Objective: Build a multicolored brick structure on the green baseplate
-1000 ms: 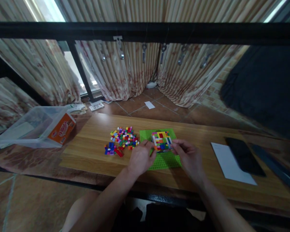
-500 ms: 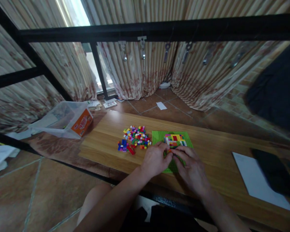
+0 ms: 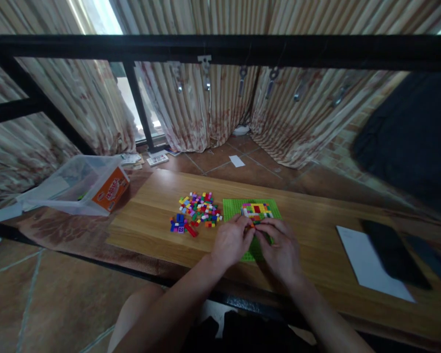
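A green studded baseplate [image 3: 229, 207] lies on the wooden table, carrying a low build of multicoloured toy bricks [image 3: 257, 209]. Just in front of that build, my left hand [image 3: 232, 241] is closed in a pinch at a small orange brick [image 3: 252, 226]. My right hand [image 3: 281, 249] meets it there, thumb and fingers also pinched on the brick. Fingers hide most of the brick and the near part of the build, so I cannot tell whether it touches the build. To the left sits a pile of loose bricks [image 3: 200, 208], with blue ones [image 3: 180, 219] and a red one [image 3: 191, 230] at its near side.
A clear plastic box with an orange label [image 3: 111, 189] stands beyond the table's left end. White paper [image 3: 367, 269] and a dark flat object [image 3: 393, 252] lie on the table [image 3: 316, 230] at the right. A black metal bar [image 3: 220, 49] crosses above, with clips hanging from it.
The camera view has turned slightly right, so the scene sits further left. Both hands stay pinched at the same spot by the brick build, with only slight finger movement.
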`<control>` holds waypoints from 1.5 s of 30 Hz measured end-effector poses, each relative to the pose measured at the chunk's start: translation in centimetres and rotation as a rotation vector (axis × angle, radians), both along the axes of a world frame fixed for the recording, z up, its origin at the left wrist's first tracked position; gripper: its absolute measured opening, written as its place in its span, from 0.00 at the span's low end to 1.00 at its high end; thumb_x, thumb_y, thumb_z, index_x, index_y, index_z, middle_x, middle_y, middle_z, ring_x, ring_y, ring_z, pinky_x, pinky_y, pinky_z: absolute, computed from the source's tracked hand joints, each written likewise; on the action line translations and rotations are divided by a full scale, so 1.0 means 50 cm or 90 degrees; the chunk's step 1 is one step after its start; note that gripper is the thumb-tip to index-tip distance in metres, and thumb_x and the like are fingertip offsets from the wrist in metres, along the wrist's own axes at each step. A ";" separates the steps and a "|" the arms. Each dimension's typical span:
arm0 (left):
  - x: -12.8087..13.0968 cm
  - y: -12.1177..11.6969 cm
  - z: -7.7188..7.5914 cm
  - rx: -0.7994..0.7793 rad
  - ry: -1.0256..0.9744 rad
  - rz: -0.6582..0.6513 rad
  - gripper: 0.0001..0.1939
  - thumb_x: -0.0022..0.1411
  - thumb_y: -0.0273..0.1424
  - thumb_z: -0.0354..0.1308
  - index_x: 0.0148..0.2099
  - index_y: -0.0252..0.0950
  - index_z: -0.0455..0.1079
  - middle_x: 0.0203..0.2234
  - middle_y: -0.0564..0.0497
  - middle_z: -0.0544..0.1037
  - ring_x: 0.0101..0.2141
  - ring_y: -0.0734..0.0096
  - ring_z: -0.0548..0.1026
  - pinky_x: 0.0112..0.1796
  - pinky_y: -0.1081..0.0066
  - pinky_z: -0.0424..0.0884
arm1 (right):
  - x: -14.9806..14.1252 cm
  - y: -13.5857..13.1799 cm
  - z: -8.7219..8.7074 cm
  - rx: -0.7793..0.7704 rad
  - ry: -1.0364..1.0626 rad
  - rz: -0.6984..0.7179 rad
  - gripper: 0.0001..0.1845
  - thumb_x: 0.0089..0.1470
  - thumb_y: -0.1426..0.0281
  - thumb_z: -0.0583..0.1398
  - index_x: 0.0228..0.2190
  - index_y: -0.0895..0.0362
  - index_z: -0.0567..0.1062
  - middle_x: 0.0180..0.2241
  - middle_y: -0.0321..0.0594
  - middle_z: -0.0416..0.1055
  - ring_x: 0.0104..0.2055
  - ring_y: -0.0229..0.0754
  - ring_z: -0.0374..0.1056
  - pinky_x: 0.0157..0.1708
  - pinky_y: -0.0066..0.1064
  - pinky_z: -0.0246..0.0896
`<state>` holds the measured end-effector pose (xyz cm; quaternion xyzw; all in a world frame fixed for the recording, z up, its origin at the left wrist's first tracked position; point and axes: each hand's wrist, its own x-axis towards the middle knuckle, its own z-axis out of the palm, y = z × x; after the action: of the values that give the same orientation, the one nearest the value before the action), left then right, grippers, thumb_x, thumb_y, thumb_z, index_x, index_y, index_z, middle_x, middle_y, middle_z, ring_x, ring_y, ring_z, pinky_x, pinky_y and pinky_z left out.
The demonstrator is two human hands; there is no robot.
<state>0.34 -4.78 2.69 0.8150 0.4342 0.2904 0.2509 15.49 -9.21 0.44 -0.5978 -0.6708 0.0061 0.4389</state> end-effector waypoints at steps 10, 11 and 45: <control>0.009 0.001 0.000 -0.010 -0.004 0.008 0.03 0.65 0.29 0.58 0.39 0.38 0.73 0.36 0.51 0.78 0.38 0.68 0.76 0.41 0.69 0.71 | 0.025 0.005 0.027 -0.068 0.211 -0.076 0.11 0.56 0.62 0.61 0.31 0.54 0.80 0.38 0.44 0.76 0.42 0.49 0.72 0.46 0.44 0.66; 0.011 0.002 -0.001 -0.017 -0.019 0.016 0.03 0.64 0.28 0.59 0.39 0.38 0.73 0.36 0.51 0.78 0.37 0.68 0.76 0.41 0.69 0.71 | 0.025 0.005 0.028 -0.077 0.231 -0.077 0.11 0.55 0.61 0.61 0.31 0.54 0.80 0.38 0.44 0.76 0.42 0.49 0.72 0.45 0.44 0.66; 0.026 -0.019 -0.021 0.031 0.081 0.079 0.13 0.71 0.33 0.48 0.38 0.38 0.72 0.34 0.49 0.76 0.36 0.68 0.74 0.37 0.70 0.68 | -0.005 0.044 0.005 -0.202 0.298 -0.165 0.26 0.45 0.55 0.64 0.42 0.58 0.75 0.37 0.45 0.76 0.37 0.50 0.72 0.40 0.42 0.66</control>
<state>1.61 -5.75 1.65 0.8094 0.4913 0.2637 0.1844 15.23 -7.00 0.70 -0.7220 -0.4604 0.1922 0.4794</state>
